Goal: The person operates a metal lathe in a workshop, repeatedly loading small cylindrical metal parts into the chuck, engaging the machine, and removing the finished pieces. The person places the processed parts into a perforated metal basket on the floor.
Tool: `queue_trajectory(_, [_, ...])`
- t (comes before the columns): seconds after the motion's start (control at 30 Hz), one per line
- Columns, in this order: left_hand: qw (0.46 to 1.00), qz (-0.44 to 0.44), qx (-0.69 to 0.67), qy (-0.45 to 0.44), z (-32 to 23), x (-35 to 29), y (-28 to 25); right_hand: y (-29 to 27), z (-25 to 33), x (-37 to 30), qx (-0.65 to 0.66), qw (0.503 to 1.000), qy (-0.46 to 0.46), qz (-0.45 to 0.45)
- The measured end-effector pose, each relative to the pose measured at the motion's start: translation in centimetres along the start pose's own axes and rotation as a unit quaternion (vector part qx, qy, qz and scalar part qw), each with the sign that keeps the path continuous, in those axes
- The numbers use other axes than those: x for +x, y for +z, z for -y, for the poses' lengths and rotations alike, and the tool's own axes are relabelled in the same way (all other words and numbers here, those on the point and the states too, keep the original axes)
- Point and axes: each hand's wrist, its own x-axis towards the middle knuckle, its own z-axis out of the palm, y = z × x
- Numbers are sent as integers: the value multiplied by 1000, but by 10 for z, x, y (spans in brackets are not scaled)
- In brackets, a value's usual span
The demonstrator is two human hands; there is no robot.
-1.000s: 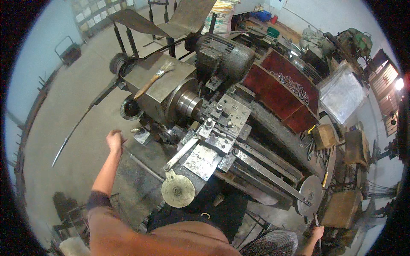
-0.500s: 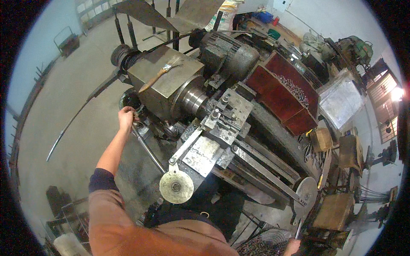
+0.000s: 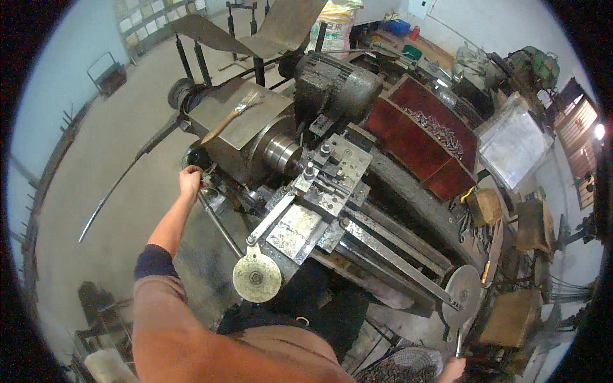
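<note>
Seems partway through a run of work, judging by the small metal bits [image 3: 440, 131] heaped in the red tray [image 3: 397, 142], up and right of the yellow disc [image 3: 257, 281], and by the dark pieces [image 3: 397, 370] in the basket [image 3: 419, 358], down and right of it. Cannot sort finished pieces from raw ones at this size, nor tell the amount left. Cannot make out a workpiece at the chuck [image 3: 283, 153], above the disc.

Has the left hand [image 3: 190, 180] up and left of the disc, at the upper end of the bar [image 3: 220, 225] running down toward it. Shows fingers curled in close together; cannot tell whether pinching a small part, gripping the bar or merely resting beside it. Extends the left forearm [image 3: 171, 223] away from the body, nearly straight, bare beyond a dark cuff [image 3: 156, 262].

Has the right hand [image 3: 452, 369] low and well to the right of the disc, closed round the handle [image 3: 459, 345] joined to the grey wheel [image 3: 466, 287]. Holds this arm low and out to the side, with little more than the hand in view.
</note>
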Motion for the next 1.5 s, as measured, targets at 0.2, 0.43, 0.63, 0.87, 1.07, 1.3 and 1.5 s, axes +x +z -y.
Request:
queue_trajectory(0.2, [999, 26, 37, -12, 7, 9, 10, 22, -6, 110, -32, 996, -52, -60])
queue_trajectory(0.43, [995, 92, 43, 15, 20, 18, -17, 26, 17, 87, -58, 980, -59, -183])
queue_trajectory(0.63, [947, 86, 295, 98, 156, 102, -82, 29, 43, -45, 376, 919, -101, -69])
queue_trajectory(0.87, [756, 187, 582, 234, 128, 60, -19, -42, 102, -111, 388, 917, -47, 74])
queue_trajectory(1.07, [895, -18, 405, 187, 190, 33, 34, -58, 126, -109, 406, 905, -124, 24])
queue_trajectory(1.3, [794, 209, 546, 168, 129, 42, -21, -181, 187, -70, 454, 850, -263, -54])
queue_trajectory(1.5, [819, 176, 507, 202, 74, 50, -73, -329, 344, -109, 529, 697, -484, 5])
